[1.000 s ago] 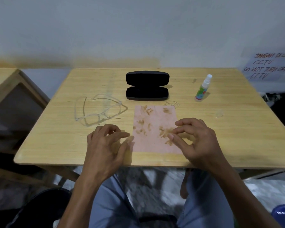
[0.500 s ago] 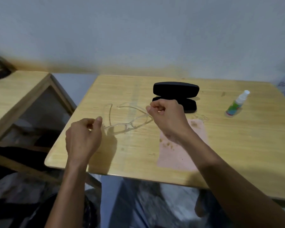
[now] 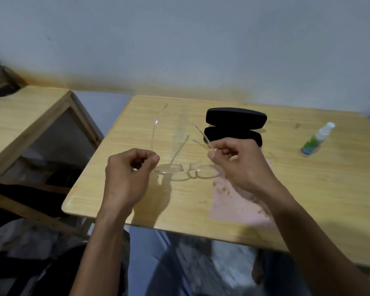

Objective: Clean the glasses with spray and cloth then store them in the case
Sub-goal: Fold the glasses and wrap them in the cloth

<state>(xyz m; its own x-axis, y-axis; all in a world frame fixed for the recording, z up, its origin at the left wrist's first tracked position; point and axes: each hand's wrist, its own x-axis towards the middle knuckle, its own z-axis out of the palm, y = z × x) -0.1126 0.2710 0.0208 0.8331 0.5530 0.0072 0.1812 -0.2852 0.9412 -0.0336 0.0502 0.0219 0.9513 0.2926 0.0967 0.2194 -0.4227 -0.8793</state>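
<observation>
The clear-framed glasses (image 3: 187, 167) are held just above the wooden table (image 3: 308, 189), in front of the open black case (image 3: 235, 124), which serves as the reference for this report. The frame front runs left to right, roughly parallel to the case's long axis, with the lenses on the person's side. Both temple arms are unfolded and point away from the person, toward the wall; the right one reaches up beside the case's near-left end.

The left hand (image 3: 128, 176) pinches the left temple at the hinge between thumb and forefinger, other fingers curled in. The right hand (image 3: 239, 165) pinches the right temple near its hinge in the same narrow grip. Both hands are closed on the frame, one at each end, so neither is free.

The pink cloth (image 3: 233, 206) lies flat on the table on the near side of the case, directly under the right wrist and partly hidden by it. The spray bottle (image 3: 316, 139) stands well to the right of the case, apart from everything.

Assessment: cleaning has not begun. The bottle lies off the right end of the frame, so the right hand is the nearer one to fetch it, leaving the left to hold the glasses alone.
</observation>
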